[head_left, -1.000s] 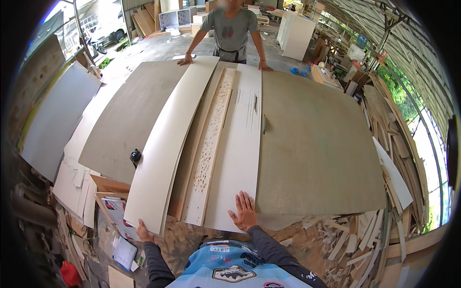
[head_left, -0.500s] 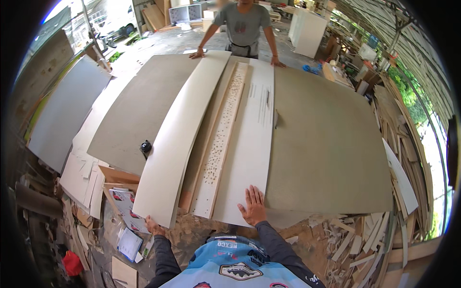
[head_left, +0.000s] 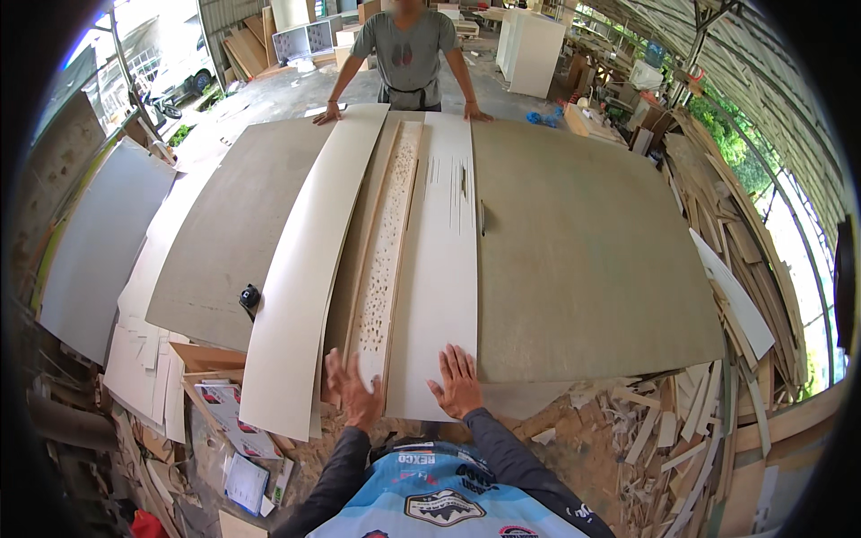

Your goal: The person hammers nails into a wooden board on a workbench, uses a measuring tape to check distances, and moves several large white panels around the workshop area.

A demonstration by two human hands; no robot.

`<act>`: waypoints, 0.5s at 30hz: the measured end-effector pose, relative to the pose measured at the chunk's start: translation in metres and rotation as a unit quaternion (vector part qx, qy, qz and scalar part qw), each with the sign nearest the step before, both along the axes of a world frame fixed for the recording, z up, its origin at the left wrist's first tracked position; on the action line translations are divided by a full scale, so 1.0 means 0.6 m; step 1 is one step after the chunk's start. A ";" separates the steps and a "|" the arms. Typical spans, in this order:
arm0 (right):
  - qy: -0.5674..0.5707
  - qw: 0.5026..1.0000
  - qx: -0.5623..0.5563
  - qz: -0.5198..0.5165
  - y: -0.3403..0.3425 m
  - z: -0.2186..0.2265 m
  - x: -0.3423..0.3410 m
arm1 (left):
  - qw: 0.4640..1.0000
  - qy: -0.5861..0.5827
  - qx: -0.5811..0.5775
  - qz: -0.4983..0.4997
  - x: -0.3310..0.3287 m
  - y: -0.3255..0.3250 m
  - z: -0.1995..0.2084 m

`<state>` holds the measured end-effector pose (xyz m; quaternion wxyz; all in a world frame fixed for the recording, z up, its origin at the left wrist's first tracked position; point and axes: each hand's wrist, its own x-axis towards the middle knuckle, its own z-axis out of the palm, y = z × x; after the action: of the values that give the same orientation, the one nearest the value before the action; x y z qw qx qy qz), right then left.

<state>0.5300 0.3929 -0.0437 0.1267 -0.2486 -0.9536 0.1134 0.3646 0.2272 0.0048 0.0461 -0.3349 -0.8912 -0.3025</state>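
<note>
My right hand [head_left: 458,386] lies flat, fingers stretched, on the near end of a white panel [head_left: 434,287] with dark lines toward its far end. My left hand [head_left: 355,396] is raised with fingers spread over the near end of a long, narrow strip [head_left: 377,300] that has wooden edges and is dotted with small brown spots; whether it touches the strip I cannot tell. Left of it lies a long cream sheet [head_left: 300,255], slightly curved. These pieces rest on a large grey-brown board [head_left: 592,242] that shows on both sides.
A person [head_left: 408,63] stands at the far edge, hands on the boards. On the board's left sits a black tape measure [head_left: 249,295]; a thin dark tool [head_left: 482,218] lies beside the white panel. Wood scraps [head_left: 664,430] cover the ground at right. A clipboard [head_left: 245,484] lies lower left.
My left hand has let go of the cream sheet's near corner and moved right to the spotted strip. My right hand stays on the white panel. The whole view has shifted slightly.
</note>
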 end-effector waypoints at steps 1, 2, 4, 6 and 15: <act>0.000 1.000 -0.002 0.001 -0.002 0.000 -0.001 | 0.999 -0.004 -0.023 -0.028 0.002 0.008 -0.008; -0.001 1.000 -0.002 0.002 -0.003 0.002 -0.004 | 0.997 -0.008 -0.043 -0.056 0.002 0.021 -0.025; -0.001 1.000 -0.001 0.005 -0.008 0.002 -0.008 | 0.989 -0.026 -0.100 -0.103 -0.005 0.033 -0.083; 0.000 1.000 -0.002 -0.005 -0.005 -0.002 -0.005 | 0.987 -0.051 -0.110 -0.101 0.003 0.047 -0.085; 0.015 1.000 -0.004 -0.001 -0.001 0.001 -0.001 | 0.987 -0.029 -0.125 -0.097 0.004 0.049 -0.082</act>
<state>0.5292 0.3921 -0.0430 0.1396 -0.2484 -0.9509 0.1207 0.3669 0.2564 -0.0445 -0.0514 -0.4137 -0.8865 -0.2008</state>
